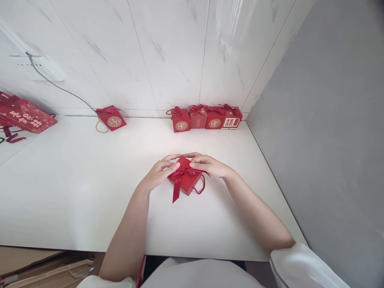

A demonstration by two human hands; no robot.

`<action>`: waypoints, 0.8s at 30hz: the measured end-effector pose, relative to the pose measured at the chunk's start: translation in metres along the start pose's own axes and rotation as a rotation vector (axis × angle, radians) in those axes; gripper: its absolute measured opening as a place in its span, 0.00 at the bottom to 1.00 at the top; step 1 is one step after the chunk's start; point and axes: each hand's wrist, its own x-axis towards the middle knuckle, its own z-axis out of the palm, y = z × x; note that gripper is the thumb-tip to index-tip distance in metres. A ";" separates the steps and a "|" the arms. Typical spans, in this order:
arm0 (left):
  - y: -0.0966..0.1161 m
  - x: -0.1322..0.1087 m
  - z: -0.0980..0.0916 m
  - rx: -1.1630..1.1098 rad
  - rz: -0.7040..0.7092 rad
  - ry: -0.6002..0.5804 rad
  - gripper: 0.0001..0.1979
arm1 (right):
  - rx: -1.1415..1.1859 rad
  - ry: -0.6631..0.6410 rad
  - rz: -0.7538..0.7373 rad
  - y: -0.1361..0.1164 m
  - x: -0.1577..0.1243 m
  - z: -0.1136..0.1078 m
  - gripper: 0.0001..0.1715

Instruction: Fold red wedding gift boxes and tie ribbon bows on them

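A small red box [189,183] with a dark red ribbon bow on top is between my hands at the middle of the white table. One ribbon tail hangs toward me, and a twisted red cord loop sticks out at its lower right. My left hand [160,171] is on the box's left side, thumb on the top by the bow. From the right, my right hand [207,164] holds it the same way, its thumb on the top near the ribbon. The fingertips of both hands meet behind the box, partly hidden.
Several red gift boxes [198,119] stand in a row against the tiled wall. Another red box [112,120] with a beige cord is farther left. Red bags [30,116] lie at the far left. A grey wall [324,120] borders the white table [90,192] on the right.
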 end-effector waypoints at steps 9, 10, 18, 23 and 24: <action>0.004 -0.003 0.001 0.032 0.051 -0.023 0.18 | -0.009 -0.006 0.022 0.004 0.002 0.003 0.20; 0.005 -0.003 0.001 0.016 0.056 -0.047 0.18 | -0.021 -0.027 0.032 0.004 0.002 0.002 0.20; 0.005 -0.001 0.003 -0.095 0.054 -0.107 0.20 | 0.006 -0.071 0.018 0.003 0.001 0.002 0.20; 0.004 -0.002 -0.001 -0.056 0.030 -0.084 0.16 | 0.029 -0.057 0.019 0.004 0.003 0.004 0.23; 0.004 -0.003 -0.002 -0.032 0.033 -0.096 0.15 | 0.022 -0.058 0.025 0.004 0.003 0.004 0.23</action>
